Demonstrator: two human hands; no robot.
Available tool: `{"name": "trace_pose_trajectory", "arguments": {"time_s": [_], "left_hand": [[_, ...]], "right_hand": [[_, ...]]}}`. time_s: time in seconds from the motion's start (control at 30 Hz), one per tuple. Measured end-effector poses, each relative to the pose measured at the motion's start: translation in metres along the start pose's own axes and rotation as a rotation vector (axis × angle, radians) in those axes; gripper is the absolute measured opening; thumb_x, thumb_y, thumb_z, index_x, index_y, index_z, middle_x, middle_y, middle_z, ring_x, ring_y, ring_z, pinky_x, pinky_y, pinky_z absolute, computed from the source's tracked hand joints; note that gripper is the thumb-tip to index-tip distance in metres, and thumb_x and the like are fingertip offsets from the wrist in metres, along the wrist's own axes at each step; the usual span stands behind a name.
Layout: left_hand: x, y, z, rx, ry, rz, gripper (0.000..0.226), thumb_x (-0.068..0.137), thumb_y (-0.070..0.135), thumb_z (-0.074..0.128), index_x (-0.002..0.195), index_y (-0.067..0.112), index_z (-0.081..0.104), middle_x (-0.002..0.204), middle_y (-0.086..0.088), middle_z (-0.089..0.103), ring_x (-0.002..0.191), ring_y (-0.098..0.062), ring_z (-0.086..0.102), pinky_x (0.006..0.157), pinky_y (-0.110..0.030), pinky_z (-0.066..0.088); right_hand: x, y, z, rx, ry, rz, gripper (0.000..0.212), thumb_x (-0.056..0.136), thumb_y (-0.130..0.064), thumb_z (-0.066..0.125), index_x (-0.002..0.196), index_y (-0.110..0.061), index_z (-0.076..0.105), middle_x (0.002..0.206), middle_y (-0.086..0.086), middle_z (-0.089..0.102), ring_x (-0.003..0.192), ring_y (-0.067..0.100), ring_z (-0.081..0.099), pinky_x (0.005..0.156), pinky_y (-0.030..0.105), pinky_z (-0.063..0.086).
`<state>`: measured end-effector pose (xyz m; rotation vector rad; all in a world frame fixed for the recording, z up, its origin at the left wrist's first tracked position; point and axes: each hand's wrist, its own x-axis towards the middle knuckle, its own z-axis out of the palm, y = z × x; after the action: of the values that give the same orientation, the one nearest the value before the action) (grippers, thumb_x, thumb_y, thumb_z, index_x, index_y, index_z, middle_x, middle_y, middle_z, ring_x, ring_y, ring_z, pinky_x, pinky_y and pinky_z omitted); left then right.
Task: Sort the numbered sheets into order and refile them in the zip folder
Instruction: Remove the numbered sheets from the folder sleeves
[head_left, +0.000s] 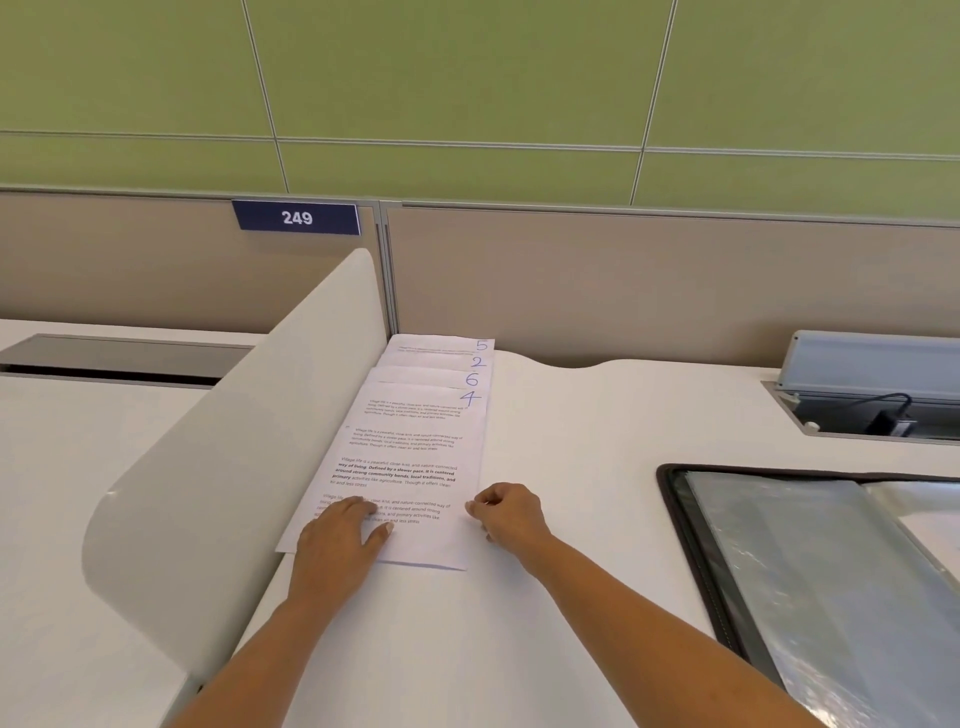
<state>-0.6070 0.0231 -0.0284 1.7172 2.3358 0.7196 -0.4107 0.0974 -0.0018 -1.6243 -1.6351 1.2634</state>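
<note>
Several printed sheets lie fanned in a staggered stack along the white divider, showing handwritten blue numbers 5, 2, 6 and 4 from far to near. Sheet 4 (410, 457) is on top. My left hand (340, 538) rests flat on that sheet's lower left, fingers straight. My right hand (506, 512) pinches the sheet's right edge between thumb and curled fingers. The open zip folder (821, 566), black-edged with clear plastic sleeves, lies flat at the right.
A curved white divider (234, 467) stands left of the sheets. A tan partition (623, 280) closes the desk's far side. An open cable box (872, 395) with a plug sits at the far right. A dark slot (119, 358) is far left.
</note>
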Motion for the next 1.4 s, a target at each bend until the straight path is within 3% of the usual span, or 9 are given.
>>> {"name": "trace_pose_trajectory", "arguments": {"time_s": [0.13,0.33,0.43,0.53,0.63,0.8,1.03,1.2,1.4], "left_hand": [[-0.005,0.011,0.001,-0.036,-0.005,-0.004,0.035,0.093,0.032,0.056,0.122,0.013,0.059,0.132,0.0,0.054,0.126,-0.017,0.046,0.107,-0.034,0.031],[-0.019,0.046,0.008,-0.076,-0.017,0.026,0.034,0.092,0.031,0.057,0.12,0.012,0.06,0.133,-0.001,0.054,0.128,-0.018,0.044,0.107,-0.031,0.029],[-0.031,0.071,0.017,-0.085,-0.061,0.059,0.037,0.092,0.036,0.057,0.121,0.015,0.059,0.134,0.001,0.052,0.129,-0.016,0.043,0.109,-0.031,0.029],[-0.046,0.109,0.024,-0.109,-0.143,0.098,0.074,0.075,0.069,0.034,0.123,0.018,0.057,0.135,0.005,0.051,0.13,-0.012,0.042,0.109,-0.028,0.027],[-0.058,0.149,0.041,-0.134,-0.19,0.133,0.09,0.062,0.073,0.017,0.123,0.02,0.056,0.136,0.007,0.049,0.13,-0.011,0.041,0.109,-0.027,0.027],[-0.087,0.229,0.071,-0.196,-0.241,0.212,0.041,0.094,0.044,0.049,0.128,0.021,0.053,0.142,0.005,0.044,0.134,-0.011,0.036,0.112,-0.026,0.024],[-0.132,0.331,0.118,-0.209,-0.268,0.352,0.041,0.094,0.04,0.051,0.131,0.021,0.051,0.141,0.006,0.045,0.13,-0.009,0.04,0.106,-0.019,0.025],[-0.159,0.378,0.143,-0.078,-0.29,0.389,0.048,0.096,0.041,0.047,0.139,0.023,0.041,0.151,0.003,0.031,0.139,-0.011,0.027,0.114,-0.026,0.017],[-0.181,0.411,0.166,0.052,-0.294,0.248,0.052,0.097,0.047,0.04,0.144,0.027,0.031,0.156,0.006,0.017,0.144,-0.01,0.013,0.116,-0.043,0.01]], "right_hand": [[-0.006,0.007,-0.016,-0.132,-0.014,-0.09,0.009,0.088,-0.02,0.061,0.083,-0.012,0.058,0.07,-0.008,0.052,0.068,0.014,0.05,0.064,0.023,0.044],[-0.023,0.027,-0.045,-0.365,-0.001,-0.251,0.015,0.09,-0.025,0.056,0.097,-0.015,0.065,0.102,0.0,0.064,0.086,0.012,0.052,0.076,0.023,0.043],[-0.033,0.038,-0.071,-0.483,0.039,-0.313,0.018,0.092,-0.025,0.051,0.101,-0.018,0.064,0.106,-0.004,0.062,0.086,0.009,0.049,0.074,0.022,0.039],[-0.046,0.054,-0.108,-0.549,0.107,-0.35,0.019,0.093,-0.025,0.048,0.102,-0.02,0.064,0.104,-0.008,0.061,0.083,0.007,0.048,0.071,0.019,0.036],[-0.06,0.074,-0.154,-0.574,0.202,-0.366,0.018,0.092,-0.024,0.048,0.1,-0.019,0.064,0.097,-0.008,0.059,0.08,0.006,0.049,0.069,0.017,0.035],[-0.085,0.121,-0.25,-0.52,0.355,-0.266,0.018,0.091,-0.02,0.052,0.103,-0.018,0.065,0.103,-0.003,0.061,0.091,0.013,0.056,0.074,0.018,0.035],[-0.121,0.215,-0.397,-0.475,0.603,-0.017,0.029,0.087,-0.013,0.059,0.116,-0.008,0.059,0.127,0.009,0.054,0.117,0.026,0.049,0.097,0.035,0.038],[-0.142,0.274,-0.48,-0.592,0.528,0.302,0.074,0.085,-0.049,0.06,0.142,-0.013,0.032,0.152,0.014,0.023,0.14,0.03,0.021,0.11,0.048,0.026],[-0.149,0.306,-0.513,-0.707,0.442,0.31,0.093,0.084,-0.068,0.043,0.147,-0.005,0.015,0.155,0.018,0.016,0.144,0.031,0.013,0.115,0.047,0.013]]}}
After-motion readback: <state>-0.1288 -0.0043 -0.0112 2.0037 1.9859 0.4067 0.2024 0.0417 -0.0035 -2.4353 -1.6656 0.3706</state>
